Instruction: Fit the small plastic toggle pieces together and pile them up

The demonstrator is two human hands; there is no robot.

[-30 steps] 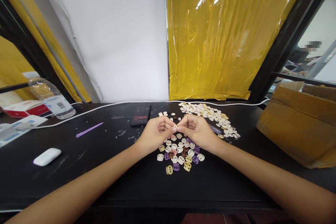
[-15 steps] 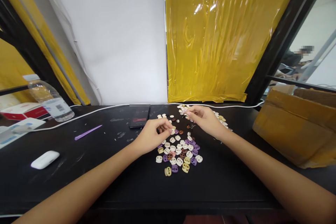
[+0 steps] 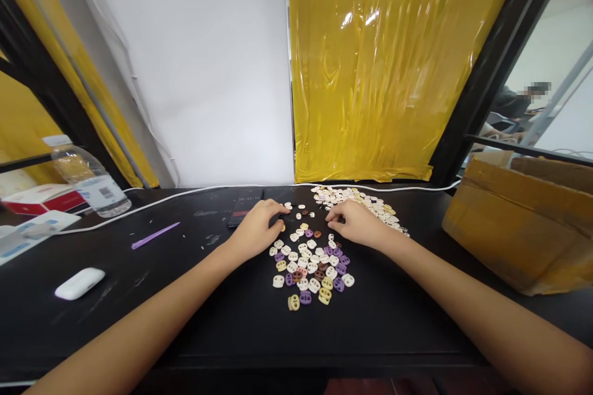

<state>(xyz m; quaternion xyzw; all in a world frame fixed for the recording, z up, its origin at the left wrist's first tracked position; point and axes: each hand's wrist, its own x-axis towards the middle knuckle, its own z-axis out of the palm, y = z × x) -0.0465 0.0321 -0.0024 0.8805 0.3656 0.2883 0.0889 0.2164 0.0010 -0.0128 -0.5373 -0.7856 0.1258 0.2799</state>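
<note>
My left hand [image 3: 256, 229] reaches over the table beside the phone, its forefinger stretched toward small white pieces [image 3: 288, 205] and its thumb apart below. Nothing shows between those fingertips. My right hand [image 3: 354, 223] is bent with thumb and forefinger nearly together, low over the table; whatever they pinch is too small to make out. Between and below the hands spreads a loose group of two-holed cord locks [image 3: 314, 285] in white, purple, cream and brown. A brown cord lock [image 3: 317, 234] and a purple one [image 3: 308, 232] lie between the hands.
Behind my right hand is a heap of pale pieces [image 3: 361, 197]. A dark phone [image 3: 238, 213] lies by my left hand. Farther left are a purple strip [image 3: 155, 236], a white case [image 3: 79, 283] and a bottle [image 3: 99, 188]. A cardboard box [image 3: 509, 222] stands right.
My left hand has moved left and away from the middle, and the white piece at its fingertips no longer shows there. My right hand has come down and nearer from the heap.
</note>
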